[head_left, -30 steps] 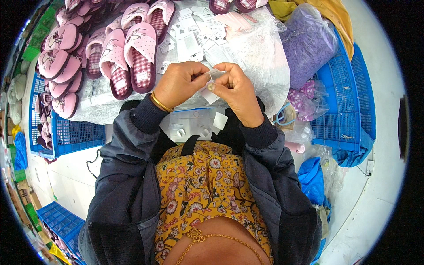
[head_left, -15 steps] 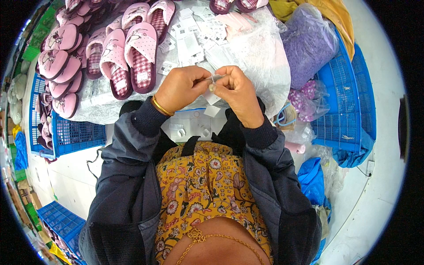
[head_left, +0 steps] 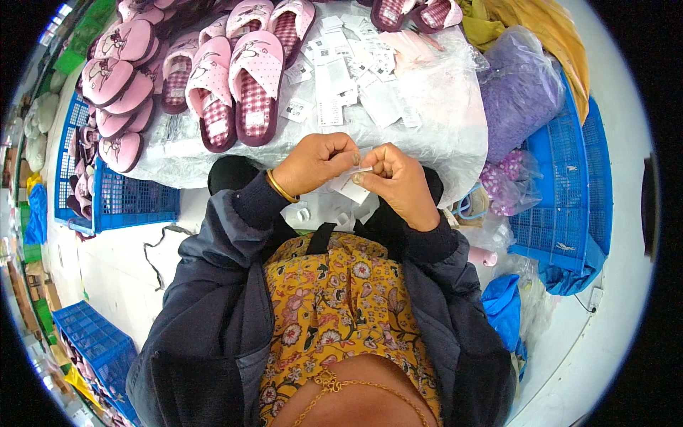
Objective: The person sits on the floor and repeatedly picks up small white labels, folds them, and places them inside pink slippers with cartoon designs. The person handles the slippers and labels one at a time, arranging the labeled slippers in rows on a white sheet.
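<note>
Close together at the table's near edge, both my hands work over a small white paper label [head_left: 350,188]. My right hand [head_left: 400,186] pinches its upper edge between thumb and forefinger. Beside it, my left hand [head_left: 314,165] is closed in a pinch, its fingertips near the label's top; what lies between them is too small to make out. Past my hands, many loose white printed labels [head_left: 331,78] are scattered over the plastic-covered table [head_left: 178,156]. To their left stands a pair of pink slippers [head_left: 257,78] with checked insoles.
More pink slippers [head_left: 121,75] are piled at the left, above a blue plastic crate [head_left: 135,199]. On the right are a purple bundle in clear plastic [head_left: 516,85] and more blue crates [head_left: 562,185]. Another pink pair [head_left: 434,14] lies at the far edge.
Both hands have come down toward my body and a little right, staying close together. The label now hangs lower, at the table's edge. The whole view has shifted slightly.
</note>
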The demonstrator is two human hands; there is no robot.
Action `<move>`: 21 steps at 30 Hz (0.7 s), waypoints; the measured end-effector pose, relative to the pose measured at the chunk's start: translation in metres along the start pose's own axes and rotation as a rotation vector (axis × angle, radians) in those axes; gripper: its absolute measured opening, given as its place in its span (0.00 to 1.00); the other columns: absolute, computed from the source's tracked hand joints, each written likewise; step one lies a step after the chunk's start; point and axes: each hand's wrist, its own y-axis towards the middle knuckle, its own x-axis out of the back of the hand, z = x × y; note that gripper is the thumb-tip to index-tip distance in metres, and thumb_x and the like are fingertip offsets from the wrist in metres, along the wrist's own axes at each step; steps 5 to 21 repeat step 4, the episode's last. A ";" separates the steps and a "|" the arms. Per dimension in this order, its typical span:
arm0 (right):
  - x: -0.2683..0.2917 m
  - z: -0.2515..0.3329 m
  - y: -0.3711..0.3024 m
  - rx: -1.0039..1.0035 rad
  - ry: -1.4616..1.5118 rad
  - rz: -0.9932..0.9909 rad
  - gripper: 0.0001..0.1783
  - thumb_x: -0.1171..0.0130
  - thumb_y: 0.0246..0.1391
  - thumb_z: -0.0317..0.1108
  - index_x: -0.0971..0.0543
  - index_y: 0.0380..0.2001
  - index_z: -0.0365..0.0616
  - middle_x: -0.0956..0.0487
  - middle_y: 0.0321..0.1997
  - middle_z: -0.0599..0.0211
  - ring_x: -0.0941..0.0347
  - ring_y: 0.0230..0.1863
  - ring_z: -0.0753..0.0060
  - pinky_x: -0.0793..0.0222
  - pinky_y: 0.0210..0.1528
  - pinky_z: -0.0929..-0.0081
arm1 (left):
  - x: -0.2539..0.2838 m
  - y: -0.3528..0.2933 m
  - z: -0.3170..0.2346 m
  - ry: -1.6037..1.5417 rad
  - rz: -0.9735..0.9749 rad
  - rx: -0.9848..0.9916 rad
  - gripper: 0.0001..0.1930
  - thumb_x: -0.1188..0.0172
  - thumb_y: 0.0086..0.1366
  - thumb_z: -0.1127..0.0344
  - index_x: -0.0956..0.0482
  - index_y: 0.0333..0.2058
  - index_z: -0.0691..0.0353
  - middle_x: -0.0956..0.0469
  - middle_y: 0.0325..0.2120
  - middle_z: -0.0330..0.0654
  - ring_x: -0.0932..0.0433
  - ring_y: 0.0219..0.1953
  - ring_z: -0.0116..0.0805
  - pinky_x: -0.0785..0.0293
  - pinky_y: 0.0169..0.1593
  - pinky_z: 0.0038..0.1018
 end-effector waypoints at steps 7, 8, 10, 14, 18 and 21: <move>-0.002 -0.001 0.000 -0.021 0.050 0.015 0.11 0.33 0.52 0.24 0.25 0.37 0.40 0.22 0.27 0.74 0.29 0.29 0.88 0.33 0.31 0.86 | -0.002 -0.007 -0.004 -0.168 0.000 0.143 0.08 0.43 0.68 0.65 0.19 0.39 0.61 0.27 0.21 0.32 0.33 0.26 0.18 0.34 0.30 0.20; -0.002 -0.001 0.000 -0.021 0.050 0.015 0.11 0.33 0.52 0.24 0.25 0.37 0.40 0.22 0.27 0.74 0.29 0.29 0.88 0.33 0.31 0.86 | -0.002 -0.007 -0.004 -0.168 0.000 0.143 0.08 0.43 0.68 0.65 0.19 0.39 0.61 0.27 0.21 0.32 0.33 0.26 0.18 0.34 0.30 0.20; -0.002 -0.001 0.000 -0.021 0.050 0.015 0.11 0.33 0.52 0.24 0.25 0.37 0.40 0.22 0.27 0.74 0.29 0.29 0.88 0.33 0.31 0.86 | -0.002 -0.007 -0.004 -0.168 0.000 0.143 0.08 0.43 0.68 0.65 0.19 0.39 0.61 0.27 0.21 0.32 0.33 0.26 0.18 0.34 0.30 0.20; -0.002 -0.001 0.000 -0.021 0.050 0.015 0.11 0.33 0.52 0.24 0.25 0.37 0.40 0.22 0.27 0.74 0.29 0.29 0.88 0.33 0.31 0.86 | -0.002 -0.007 -0.004 -0.168 0.000 0.143 0.08 0.43 0.68 0.65 0.19 0.39 0.61 0.27 0.21 0.32 0.33 0.26 0.18 0.34 0.30 0.20; -0.002 -0.001 0.000 -0.021 0.050 0.015 0.11 0.33 0.52 0.24 0.25 0.37 0.40 0.22 0.27 0.74 0.29 0.29 0.88 0.33 0.31 0.86 | -0.002 -0.007 -0.004 -0.168 0.000 0.143 0.08 0.43 0.68 0.65 0.19 0.39 0.61 0.27 0.21 0.32 0.33 0.26 0.18 0.34 0.30 0.20; -0.002 -0.001 0.000 -0.021 0.050 0.015 0.11 0.33 0.52 0.24 0.25 0.37 0.40 0.22 0.27 0.74 0.29 0.29 0.88 0.33 0.31 0.86 | -0.002 -0.007 -0.004 -0.168 0.000 0.143 0.08 0.43 0.68 0.65 0.19 0.39 0.61 0.27 0.21 0.32 0.33 0.26 0.18 0.34 0.30 0.20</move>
